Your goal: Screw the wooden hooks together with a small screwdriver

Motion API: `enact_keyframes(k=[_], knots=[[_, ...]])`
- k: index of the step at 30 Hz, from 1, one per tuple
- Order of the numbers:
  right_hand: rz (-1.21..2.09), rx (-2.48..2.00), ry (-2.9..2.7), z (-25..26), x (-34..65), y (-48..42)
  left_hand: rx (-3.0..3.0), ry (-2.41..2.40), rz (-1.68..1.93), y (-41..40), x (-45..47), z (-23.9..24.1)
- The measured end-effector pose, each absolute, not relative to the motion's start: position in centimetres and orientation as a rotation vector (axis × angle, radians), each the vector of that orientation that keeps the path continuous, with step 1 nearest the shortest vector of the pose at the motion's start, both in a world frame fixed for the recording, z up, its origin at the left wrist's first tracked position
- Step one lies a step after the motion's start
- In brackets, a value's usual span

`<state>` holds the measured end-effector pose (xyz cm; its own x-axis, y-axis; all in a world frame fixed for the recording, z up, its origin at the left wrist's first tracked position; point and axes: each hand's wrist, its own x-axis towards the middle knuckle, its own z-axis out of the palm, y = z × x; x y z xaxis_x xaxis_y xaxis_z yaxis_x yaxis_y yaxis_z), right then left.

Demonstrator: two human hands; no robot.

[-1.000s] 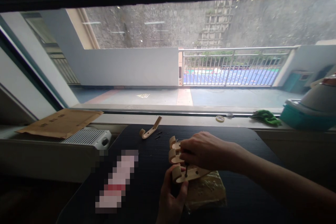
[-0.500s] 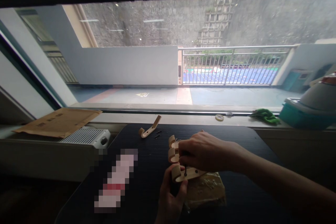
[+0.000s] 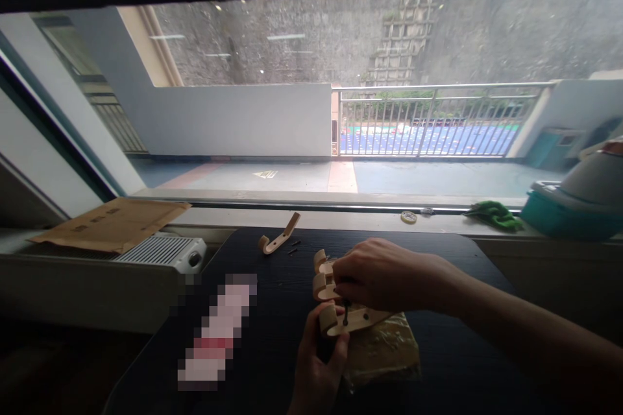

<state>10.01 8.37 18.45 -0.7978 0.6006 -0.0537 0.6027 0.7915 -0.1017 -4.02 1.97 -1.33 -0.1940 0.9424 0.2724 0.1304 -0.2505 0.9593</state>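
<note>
1. Pale wooden J-shaped hook (image 3: 356, 323) is held low over the near part of a black wood-grained table (image 3: 263, 311), its curled end toward the left.
2. Left hand (image 3: 318, 358): it pinches the hook at the curled end, thumb along the near edge, fingers on the far side.
3. Right hand (image 3: 367, 272): curled into a loose fist above the hook, gripping a slim dark-shafted tool (image 3: 346, 314) that points down at one of the hook's holes; from where I stand, the knuckles hide its handle.
4. Two similar light wooden hooks (image 3: 321, 285) sit just beyond, partly covered by the right hand.
5. Under the hook's straight end I see a yellowish block-shaped package in clear plastic (image 3: 382, 353).
6. Farther off on the tabletop lies another pale wooden hook (image 3: 278, 243), with small dark screws (image 3: 293, 251) beside it.
7. On the windowsill, a crumpled green cloth (image 3: 494, 215) rests near a pale round tape roll (image 3: 409, 216).
</note>
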Motion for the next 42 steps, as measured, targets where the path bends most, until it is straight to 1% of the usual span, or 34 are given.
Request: enact_keyframes(k=[8,15,19,25,29,35,42], knots=[[-0.099,1.122,2.941,17.4,10.0,8.4,1.395,1.299,1.523,2.0,-4.0,-0.9],[-0.203,0.933,2.968,18.3,10.5,8.0,1.422,1.318,1.502,1.9,-4.1,-1.2],[-0.23,0.857,3.022,18.0,10.6,7.7,1.434,1.351,1.484,1.8,-4.2,-1.1],[-0.245,0.989,3.011,17.1,9.9,8.0,1.452,1.353,1.482,1.9,-4.1,-1.3],[-0.181,1.079,2.945,17.4,9.8,8.3,1.466,1.325,1.458,1.9,-4.2,-1.7],[-0.182,0.951,2.947,18.6,10.6,8.2,1.466,1.31,1.483,1.9,-4.2,-1.7],[-0.221,0.968,2.951,17.6,10.3,7.9,1.477,1.34,1.469,1.9,-4.3,-1.5]])
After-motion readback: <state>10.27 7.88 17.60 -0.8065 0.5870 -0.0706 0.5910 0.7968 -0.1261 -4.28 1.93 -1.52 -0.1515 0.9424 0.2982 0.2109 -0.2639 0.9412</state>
